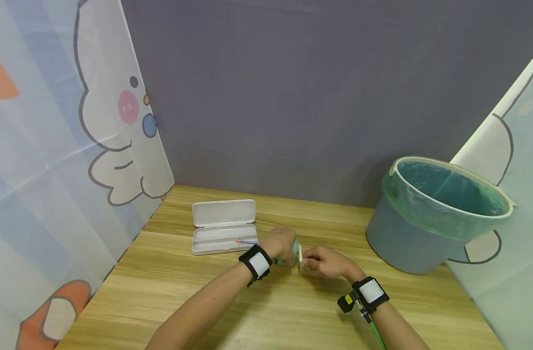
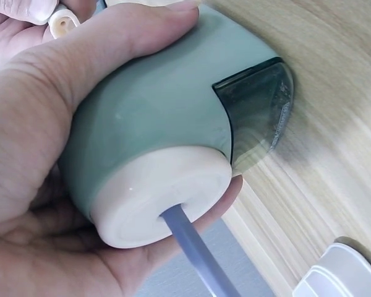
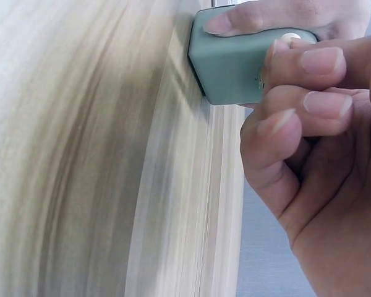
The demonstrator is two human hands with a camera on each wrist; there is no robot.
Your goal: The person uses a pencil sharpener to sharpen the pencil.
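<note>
My left hand (image 1: 280,243) grips a green crank pencil sharpener (image 2: 154,117), thumb over one side and fingers round the other. A blue-purple pencil (image 2: 201,253) sticks out of the hole in its round cream face. On the side of the body, a dark see-through shavings bin (image 2: 256,108) shows. My right hand (image 1: 329,262) is at the opposite end, fingers curled, pinching the cream crank handle (image 1: 300,253). In the left wrist view the handle's knob (image 2: 63,23) peeks out by the right fingers. The fingers hide most of the crank in the right wrist view.
A white pencil case (image 1: 224,214) lies with its lid raised on the wooden table (image 1: 170,287), left of the hands; the pencil's orange end reaches over its tray. A grey bucket (image 1: 391,238) with a green plastic liner stands at the right. A grey cloth wall rises behind.
</note>
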